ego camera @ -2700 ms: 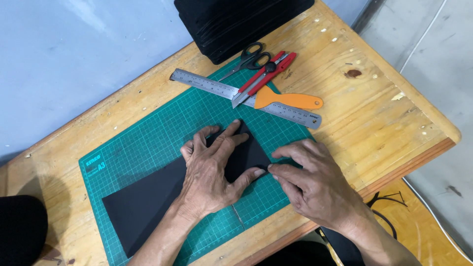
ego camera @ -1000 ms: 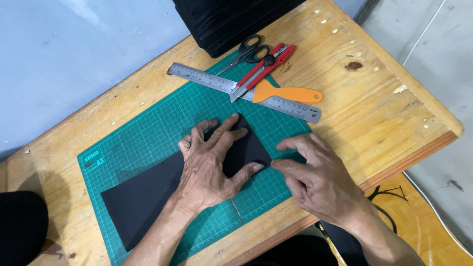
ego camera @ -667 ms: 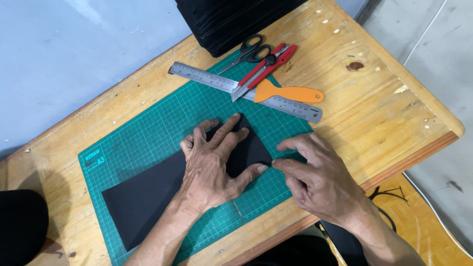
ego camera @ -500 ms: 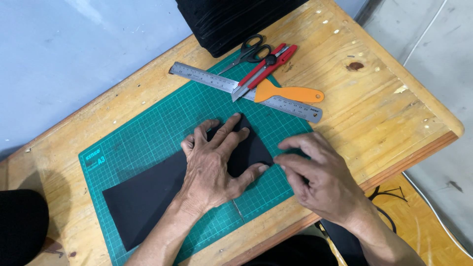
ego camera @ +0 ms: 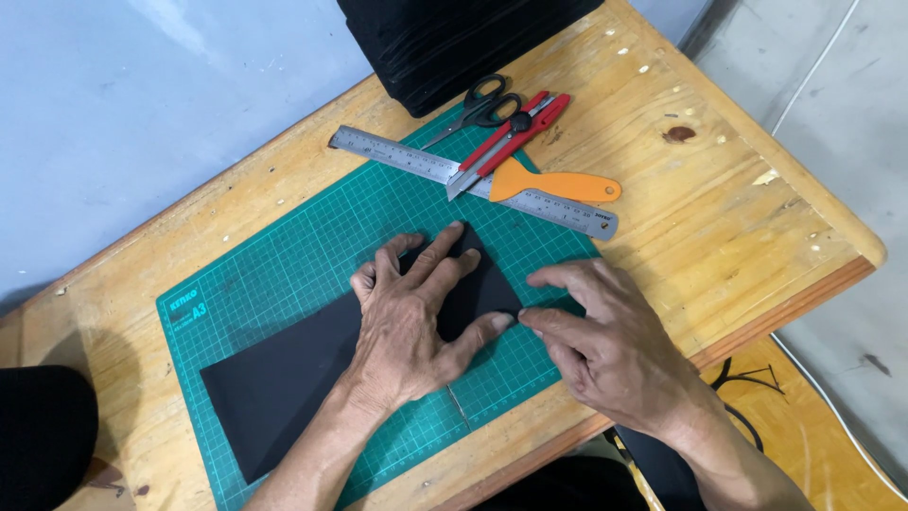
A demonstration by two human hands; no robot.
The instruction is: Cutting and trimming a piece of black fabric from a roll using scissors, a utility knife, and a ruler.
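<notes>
Wooden counter (ego camera: 757, 218) carrying a green cutting mat (ego camera: 284, 274); a black sheet (ego camera: 284, 378) lies on the mat. Left hand (ego camera: 416, 322) stays pressed flat on the sheet, fingers spread, grip wide. Right hand (ego camera: 605, 350) has slid back to the sheet's right corner, fingertips pinching narrowly at its edge. Steel ruler (ego camera: 397, 156), orange scraper (ego camera: 553, 185), red knife (ego camera: 506, 142) and scissors (ego camera: 478, 104) remain unmoved.

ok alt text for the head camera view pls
Seen from above, a left hand presses flat on a black sheet on a green cutting mat, while the right hand touches the sheet's edge. A steel ruler, scissors and orange scraper lie beyond.
</notes>
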